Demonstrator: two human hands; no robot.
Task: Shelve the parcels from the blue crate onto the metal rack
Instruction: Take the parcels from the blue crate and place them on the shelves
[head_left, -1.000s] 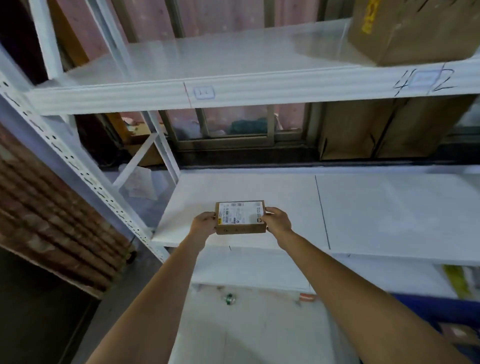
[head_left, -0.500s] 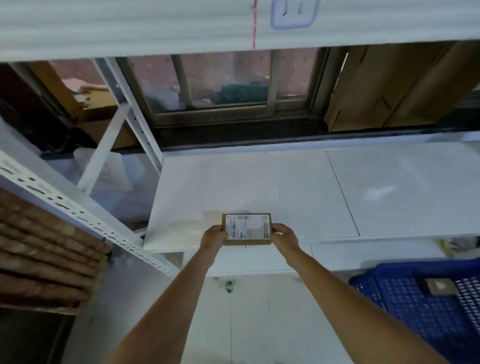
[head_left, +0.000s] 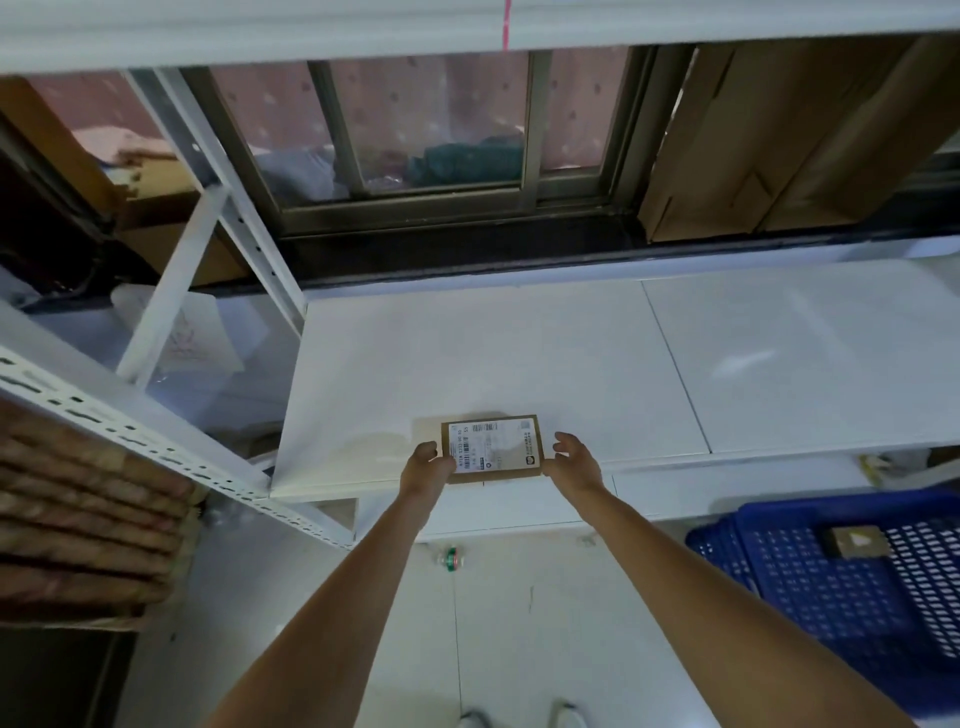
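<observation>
1. Parcel (head_left: 492, 448) lies label-up on the white shelf (head_left: 467, 364) at its front edge.
2. Left hand (head_left: 427, 464) grips its left side; right hand (head_left: 570, 460) touches the right side, fingers loosely spread.
3. Push it deeper before letting go, clear of the lip.
4. Blue crate (head_left: 852, 587) waits on the right with another parcel (head_left: 854, 540).

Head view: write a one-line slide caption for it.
Both hands, left hand and right hand, set a labelled cardboard parcel at the white rack shelf front edge; blue crate waits lower right.
</observation>
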